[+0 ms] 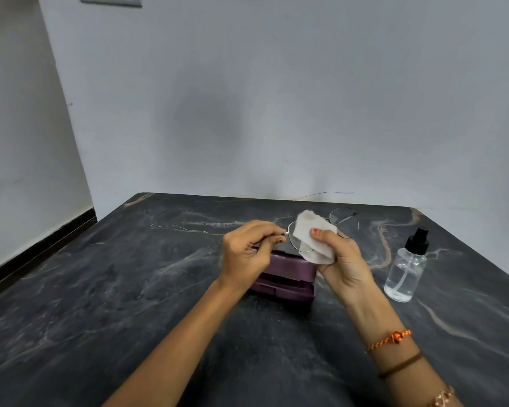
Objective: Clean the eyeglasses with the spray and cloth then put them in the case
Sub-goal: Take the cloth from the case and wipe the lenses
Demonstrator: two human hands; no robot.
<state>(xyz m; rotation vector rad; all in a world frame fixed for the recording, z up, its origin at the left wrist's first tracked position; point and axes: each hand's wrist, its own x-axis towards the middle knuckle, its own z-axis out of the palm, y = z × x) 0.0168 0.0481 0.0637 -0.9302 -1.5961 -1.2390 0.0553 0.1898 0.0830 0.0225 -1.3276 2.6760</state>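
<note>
dark marbled tabletop point(130, 289) fills the lower half of my head view, pushed up against a plain grey wall point(276, 98). from where i sit watching the feed, both bare hands are raised just above the table's middle. the left hand point(247, 254) has its fingertips pinched on the rim end of the eyeglasses point(343, 220), a thin wire frame with round lenses. the right hand point(344, 259) grips a white cloth point(312, 239) folded over the nearer lens, thumb pressing on top of it. the far lens sticks out bare beyond the cloth.

below the hands a purple case point(285, 277) lies on the table; from this angle it looks closed, though the hands hide part of its top. the spray bottle point(406, 265) stands upright to the right, well apart from the case, clear liquid low inside, black nozzle on.

my read: we're in the wiping step, midway through. whether spraying has happened i can't tell from this shot, but the bottle is set down and the cloth is on glass. left to do, as i judge it: wipe the other lens, fold the arms, open the case, lay the glasses inside and shut it.
</note>
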